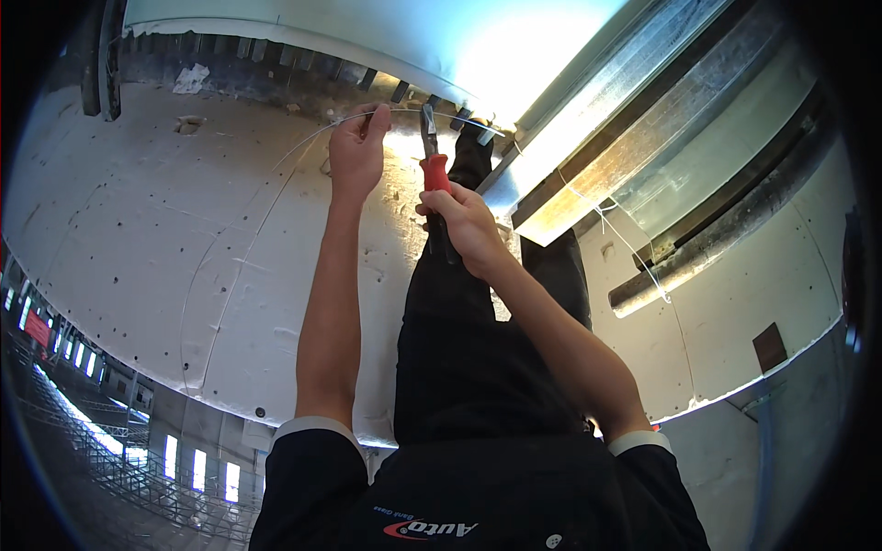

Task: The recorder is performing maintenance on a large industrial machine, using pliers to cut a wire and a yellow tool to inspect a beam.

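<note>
My left hand (356,158) is closed, thumb against fingers, on a thin pale wire (309,140). The wire bends down to the left of this hand and also runs right, past the pliers' jaws. In my right hand (465,230) is a pair of pliers (436,173) with red and black handles, its metal jaws pointing away from me. The jaws meet the wire at the far side; whether they grip it is too small to tell. Both forearms reach forward above my dark trousers.
A pale, speckled surface (138,239) spreads around my legs. Long metal beams (597,165) slant in from the upper right, with a loose tied wire (628,242) beside them. A dark round bar (680,266) lies farther right. Bright light glares at the top.
</note>
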{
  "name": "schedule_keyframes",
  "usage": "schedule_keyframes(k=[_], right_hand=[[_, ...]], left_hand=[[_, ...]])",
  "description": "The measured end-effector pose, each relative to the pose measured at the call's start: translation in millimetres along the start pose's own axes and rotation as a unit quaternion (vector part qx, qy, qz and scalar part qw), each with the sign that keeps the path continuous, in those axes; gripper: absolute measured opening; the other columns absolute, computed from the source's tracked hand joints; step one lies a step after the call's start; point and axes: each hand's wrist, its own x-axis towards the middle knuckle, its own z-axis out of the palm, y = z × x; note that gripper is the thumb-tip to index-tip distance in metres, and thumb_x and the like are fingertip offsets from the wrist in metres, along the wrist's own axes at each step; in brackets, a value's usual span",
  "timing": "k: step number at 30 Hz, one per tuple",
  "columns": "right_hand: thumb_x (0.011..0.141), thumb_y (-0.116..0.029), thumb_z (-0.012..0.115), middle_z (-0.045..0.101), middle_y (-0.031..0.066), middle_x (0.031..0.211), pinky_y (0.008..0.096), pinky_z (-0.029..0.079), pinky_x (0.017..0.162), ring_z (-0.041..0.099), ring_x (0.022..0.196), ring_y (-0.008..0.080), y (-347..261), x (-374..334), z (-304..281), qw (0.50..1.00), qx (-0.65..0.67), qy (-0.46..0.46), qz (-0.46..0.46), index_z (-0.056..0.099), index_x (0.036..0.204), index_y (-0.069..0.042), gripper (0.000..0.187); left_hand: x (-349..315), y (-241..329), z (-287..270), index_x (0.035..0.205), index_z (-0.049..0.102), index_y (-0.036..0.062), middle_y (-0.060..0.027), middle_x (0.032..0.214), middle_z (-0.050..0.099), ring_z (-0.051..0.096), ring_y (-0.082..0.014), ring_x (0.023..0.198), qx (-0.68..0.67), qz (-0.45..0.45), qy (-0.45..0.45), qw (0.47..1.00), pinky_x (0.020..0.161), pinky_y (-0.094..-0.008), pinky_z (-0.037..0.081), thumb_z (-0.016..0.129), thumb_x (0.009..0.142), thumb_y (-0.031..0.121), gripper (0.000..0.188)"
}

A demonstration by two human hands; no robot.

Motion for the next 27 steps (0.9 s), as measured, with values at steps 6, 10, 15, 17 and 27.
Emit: schedule_keyframes(k=[6,10,15,17,27], right_hand=[[0.092,-0.027,0.062,0.062,0.0037,0.081,0.0258,0.046,0.066,0.057,0.070,0.0101,3,-2,33,0.998,-0.062,-0.012,-0.015,0.065,0.095,0.000,0.028],[0.091,-0.028,0.063,0.061,0.0025,0.078,0.0259,0.044,0.063,0.055,0.069,0.0090,-11,2,47,0.997,-0.074,0.015,-0.021,0.065,0.089,0.000,0.027],[0.090,-0.028,0.061,0.060,0.0028,0.073,0.0269,0.044,0.056,0.055,0.064,0.0086,-9,15,58,0.990,-0.115,0.048,-0.063,0.064,0.086,0.000,0.029],[0.090,-0.027,0.060,0.061,0.0039,0.073,0.0278,0.045,0.054,0.056,0.062,0.0092,-12,16,65,0.987,-0.134,0.054,-0.075,0.063,0.088,0.001,0.029],[0.089,-0.022,0.056,0.066,0.0117,0.083,0.0323,0.051,0.062,0.066,0.069,0.0173,14,43,52,0.985,-0.124,0.084,-0.087,0.057,0.103,0.003,0.029]], left_hand=[[0,-5,-8,0.101,0.068,0.0019,-0.0022,0.088,0.065,0.060,-0.0082,0.081,0.016,0.025,0.007,1.000,0.075,-0.0241,0.047,0.056,0.103,0.030,0.031],[-1,2,-19,0.088,0.064,0.0024,-0.0022,0.080,0.061,0.055,-0.0086,0.074,0.057,0.004,0.039,0.998,0.069,-0.0251,0.044,0.054,0.103,0.033,0.036],[-4,12,-15,0.078,0.059,0.0035,-0.0017,0.074,0.057,0.051,-0.0092,0.069,0.073,-0.015,0.043,0.996,0.066,-0.0261,0.041,0.053,0.103,0.035,0.040],[-6,12,-16,0.077,0.060,0.0034,-0.0015,0.073,0.057,0.052,-0.0091,0.069,0.049,-0.002,0.052,0.997,0.066,-0.0258,0.042,0.054,0.102,0.036,0.041],[-10,16,-7,0.084,0.063,0.0032,-0.0005,0.073,0.057,0.053,-0.0076,0.071,0.023,0.017,0.061,0.998,0.067,-0.0246,0.043,0.055,0.102,0.035,0.038]])
